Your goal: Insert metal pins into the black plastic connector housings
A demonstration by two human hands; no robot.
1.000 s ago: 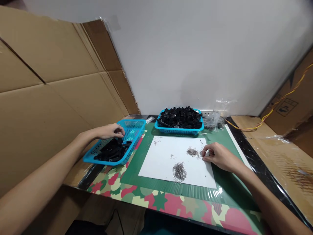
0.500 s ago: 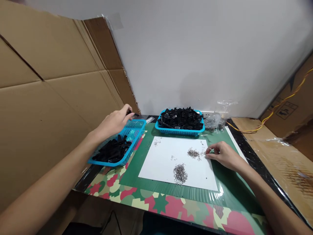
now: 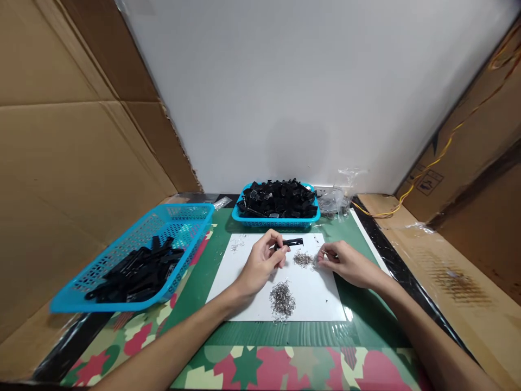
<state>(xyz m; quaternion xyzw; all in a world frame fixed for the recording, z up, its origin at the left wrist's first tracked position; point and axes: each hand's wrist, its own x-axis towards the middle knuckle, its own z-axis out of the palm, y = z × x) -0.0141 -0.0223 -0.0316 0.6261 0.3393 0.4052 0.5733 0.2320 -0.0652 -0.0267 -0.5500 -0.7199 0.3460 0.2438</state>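
My left hand [image 3: 264, 262] is over the white sheet [image 3: 252, 293], fingers pinched on a small flat black plastic part [image 3: 292, 242] held just above the paper. My right hand [image 3: 345, 263] rests on the sheet's right side with fingertips pressed together at a small heap of tiny metal pieces [image 3: 303, 259]; whether it holds one I cannot make out. A larger heap of metal pieces [image 3: 282, 298] lies nearer the front edge of the sheet.
A blue basket [image 3: 191, 213] with black parts sits at the left. A second blue basket [image 3: 277, 220] piled with black parts stands at the back. Clear plastic bags [image 3: 337, 198] lie beside it. Cardboard walls stand left and right; a yellow cable [image 3: 423, 174] runs at right.
My left hand left the left basket and came to the middle of the sheet with a black part. The view swung left and closer. My right hand stayed by the small heap.
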